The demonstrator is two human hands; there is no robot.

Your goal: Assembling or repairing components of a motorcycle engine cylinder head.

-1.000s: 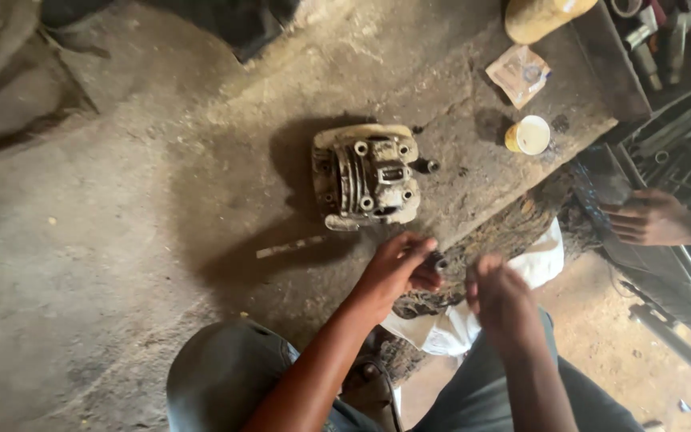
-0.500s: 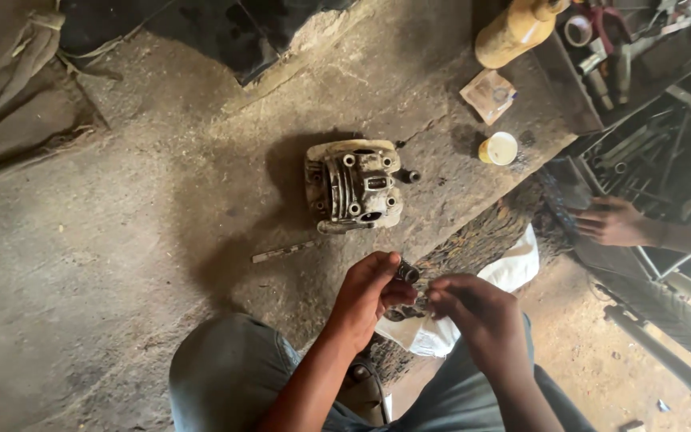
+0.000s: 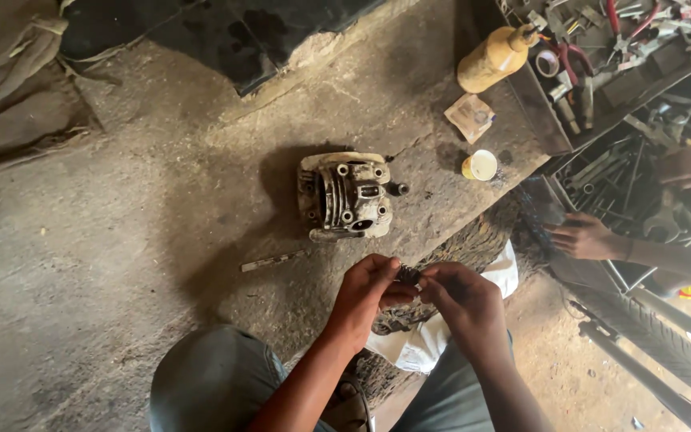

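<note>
Head view: left hand [image 3: 369, 292] and right hand [image 3: 461, 300] brought together over the near edge of the concrete slab [image 3: 121, 240], fingertips pinched narrow on a small dark part [image 3: 408, 275] held between them, about equally near to both. Long axis too small to tell. Finned engine head [image 3: 347, 196] lying beyond the hands, apart, toward the slab's middle. Another person's hand [image 3: 585, 238] at the right edge, by the tool tray [image 3: 545, 120].

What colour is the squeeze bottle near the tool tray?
Yellowish tan, with a darker nozzle; the squeeze bottle shows best in the head view.
</note>
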